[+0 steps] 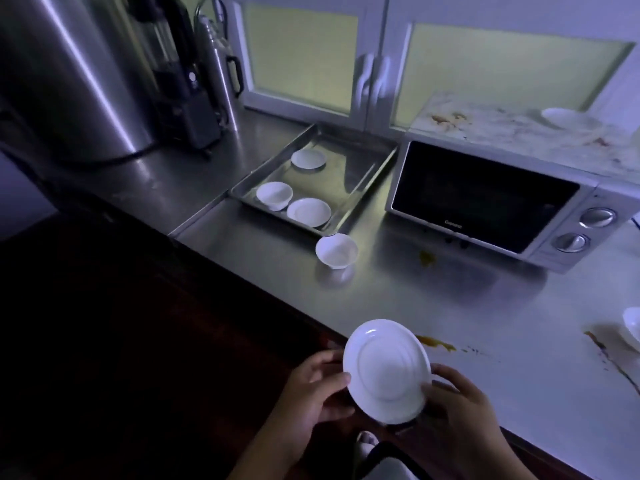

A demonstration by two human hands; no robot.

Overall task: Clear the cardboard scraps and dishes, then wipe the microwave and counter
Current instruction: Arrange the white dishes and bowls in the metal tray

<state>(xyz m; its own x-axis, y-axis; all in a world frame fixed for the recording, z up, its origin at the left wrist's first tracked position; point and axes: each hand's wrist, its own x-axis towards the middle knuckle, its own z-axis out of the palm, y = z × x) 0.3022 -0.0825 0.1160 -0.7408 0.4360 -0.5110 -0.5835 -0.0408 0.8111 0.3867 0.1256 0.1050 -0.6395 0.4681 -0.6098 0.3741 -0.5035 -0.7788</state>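
Left hand (311,393): fingers curled on the left rim of the white saucer (386,370).
Right hand (464,417): thumb and fingers grip the saucer's lower right rim.
Saucer: tilted, held in the air at the front edge of the steel surface (433,299).
Tray (349,168): left of the microwave (485,199); holds two saucers and one small bowl.
Loose bowl (336,251): upright on the surface, just in front of the tray.
Stains (436,342): orange-brown smears near the saucer; microwave top is also soiled.

Bowl (632,328), perhaps, half off right edge
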